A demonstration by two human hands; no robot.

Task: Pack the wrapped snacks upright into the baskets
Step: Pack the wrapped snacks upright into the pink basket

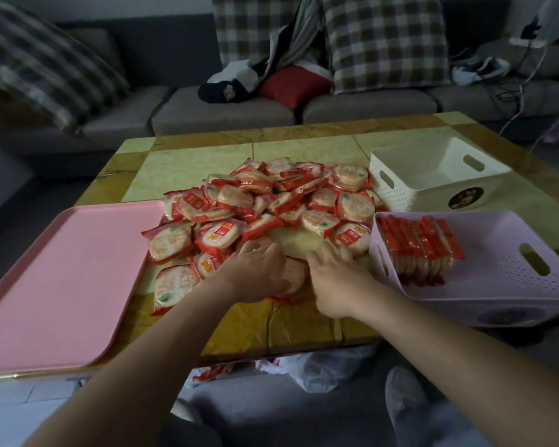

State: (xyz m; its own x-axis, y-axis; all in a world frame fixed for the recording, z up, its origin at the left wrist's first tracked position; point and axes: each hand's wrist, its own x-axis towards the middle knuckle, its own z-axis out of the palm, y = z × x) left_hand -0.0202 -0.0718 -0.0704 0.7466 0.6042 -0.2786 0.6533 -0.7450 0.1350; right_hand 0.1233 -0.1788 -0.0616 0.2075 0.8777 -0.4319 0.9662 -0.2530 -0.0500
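Behind the worktop (271, 324) stood a grey sofa (226, 108). Loose snacks (271, 195) lay heaped mid-worktop, with a pink tray (62, 279) to their left. One upright row (417, 250) already filled part of the lilac basket (497, 285), while the white basket (400, 195) beyond it held nothing visible. The left hand (259, 269) lay bent over a packet (296, 274) at the heap's near edge; whether it gripped, I could not tell. The right hand (336, 279) was spread flat beside it, holding nothing. Gathering seemed under way. Next, packets would need stacking on edge and setting against the row.

Tray (62, 279) left of snacks (259, 201), baskets (504, 285) right.
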